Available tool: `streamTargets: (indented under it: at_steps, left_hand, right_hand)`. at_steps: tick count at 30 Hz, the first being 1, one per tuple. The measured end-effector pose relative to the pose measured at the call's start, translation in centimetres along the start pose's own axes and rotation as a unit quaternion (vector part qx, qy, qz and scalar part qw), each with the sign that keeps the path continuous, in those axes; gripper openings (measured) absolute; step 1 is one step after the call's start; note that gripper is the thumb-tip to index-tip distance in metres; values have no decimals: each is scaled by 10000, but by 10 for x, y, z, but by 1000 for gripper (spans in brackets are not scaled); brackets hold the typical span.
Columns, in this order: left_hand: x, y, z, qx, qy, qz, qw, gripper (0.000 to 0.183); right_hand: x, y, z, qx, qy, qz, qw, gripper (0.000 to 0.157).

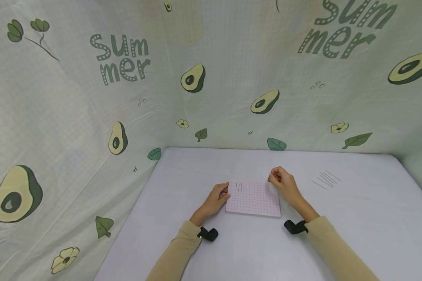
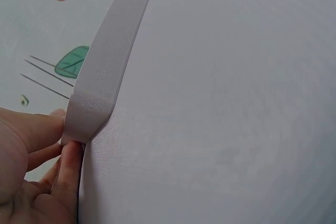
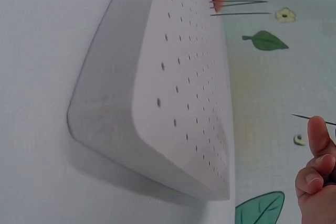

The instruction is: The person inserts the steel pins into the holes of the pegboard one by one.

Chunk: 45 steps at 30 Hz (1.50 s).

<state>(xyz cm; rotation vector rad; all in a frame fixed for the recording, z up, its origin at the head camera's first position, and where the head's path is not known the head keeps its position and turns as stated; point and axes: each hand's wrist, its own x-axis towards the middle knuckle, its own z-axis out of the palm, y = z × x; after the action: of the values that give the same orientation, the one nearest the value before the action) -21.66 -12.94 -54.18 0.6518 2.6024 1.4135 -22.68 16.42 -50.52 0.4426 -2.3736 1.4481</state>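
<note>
A pale pink pegboard (image 1: pixel 253 203) with rows of small holes lies flat on the table. My left hand (image 1: pixel 216 198) holds it by its left edge, and the left wrist view shows the thumb and fingers around the board's corner. Three thin needles (image 3: pixel 241 13) stand upright in holes near the far left corner, close to that hand. Over the far right corner, my right hand (image 1: pixel 284 183) pinches another thin needle (image 3: pixel 302 116) between thumb and forefinger. In the right wrist view its dark tip sticks out past the fingertips, above the board's surface.
Several loose needles (image 1: pixel 326 179) lie side by side on the white table (image 1: pixel 355 218), right of the board. A cloth (image 1: pixel 225 47) printed with avocados and leaves hangs behind and at the sides. Black wrist cameras (image 1: pixel 295 226) sit on both forearms.
</note>
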Motion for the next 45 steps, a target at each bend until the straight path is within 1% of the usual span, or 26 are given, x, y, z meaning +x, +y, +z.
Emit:
streamTargets:
  at_steps: [5,10,14,17,22,25,28,29,32,35,41,45]
  left_hand:
    - [-1,1,-1,48,-5,-37,10000,51]
    - [0,2,-2,87,-10,-12,10000,51]
    - [1,2,-3,87,-29,31,10000,51]
    - [1,2,-4,31,-30,20,10000,51]
    - [1,2,-4,47,-48,41,10000,51]
    - [2,0,-4,84,-30,39,10000,51]
    - [2,-2,-3,101,-1,19,9999,51]
    - [2,-2,-3,80,-7,4,10000,51]
    - [2,-1,-2,-7,-43,-34,10000,51]
    - [2,-1,-2,-82,-46,-34,9999,51]
    - [2,-2,-1,-120,-17,-17,9999,51]
    - [3,-2,-1,-97,-21,9,10000,51]
  right_hand:
    - [1,-3,10,97,-84,25,9999,5]
    - [3,-3,21,215,-173,-85,9996,7]
    - [4,-3,31,331,-227,-135,9991,5]
    - [4,-5,38,408,-370,-158,9984,3]
    - [5,-8,49,394,-622,-196,9971,7]
    - [6,-9,54,428,-752,-223,9960,3]
    - [7,-8,58,411,-819,-208,9956,4]
    - [7,-8,59,391,-834,-154,9956,6]
    - [5,-6,62,297,-913,-57,9954,4]
    - [1,-6,64,248,-973,7,9949,6]
    - [0,-7,67,226,-952,48,9952,4]
    - [0,-7,68,187,-956,85,9952,6]
